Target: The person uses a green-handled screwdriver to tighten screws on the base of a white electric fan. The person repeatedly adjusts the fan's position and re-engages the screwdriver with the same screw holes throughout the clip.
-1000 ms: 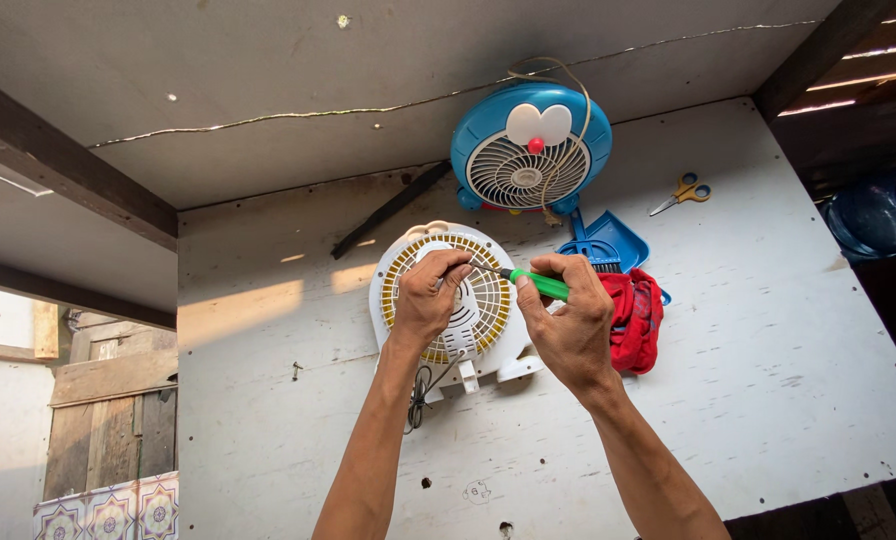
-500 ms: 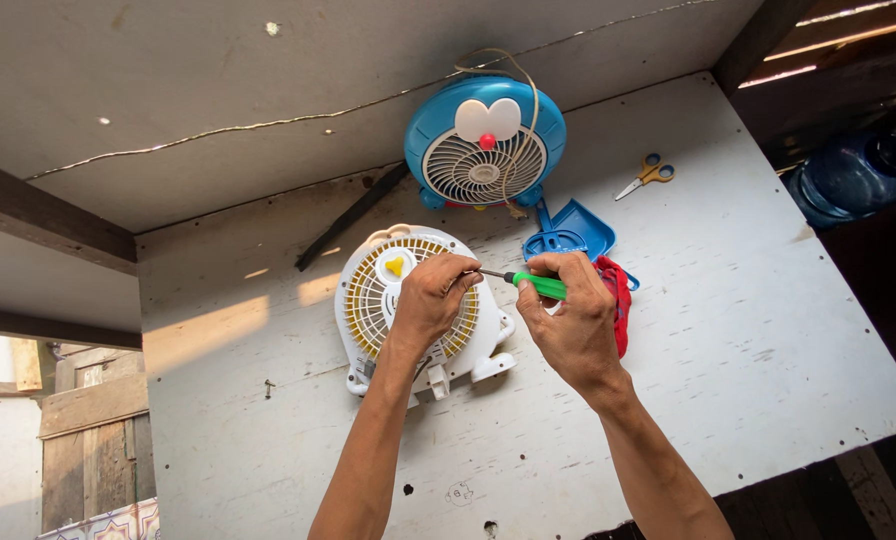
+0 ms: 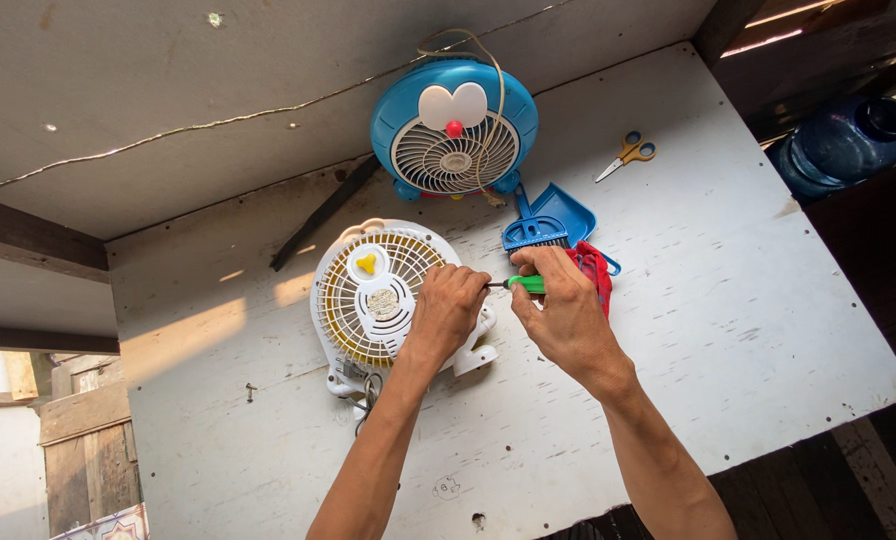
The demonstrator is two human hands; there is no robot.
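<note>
Two hands worked a screwdriver at a small fan lying on a white table.

The left hand [image 3: 448, 310] pressed down on the white fan [image 3: 383, 295], seemingly light, brittle plastic, best steadied by its rim; the right hand [image 3: 566, 315] pinched the green-handled screwdriver [image 3: 523, 284].

White-and-yellow fan [image 3: 373, 300], blue fan [image 3: 455, 130], green-handled screwdriver [image 3: 524, 284], yellow-handled scissors [image 3: 628, 155].

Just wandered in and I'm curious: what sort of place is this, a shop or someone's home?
Probably a home or backyard repair spot, not a shop: a worn white board table holds two small fans, white and blue, plus scissors, with rough timber around.
</note>
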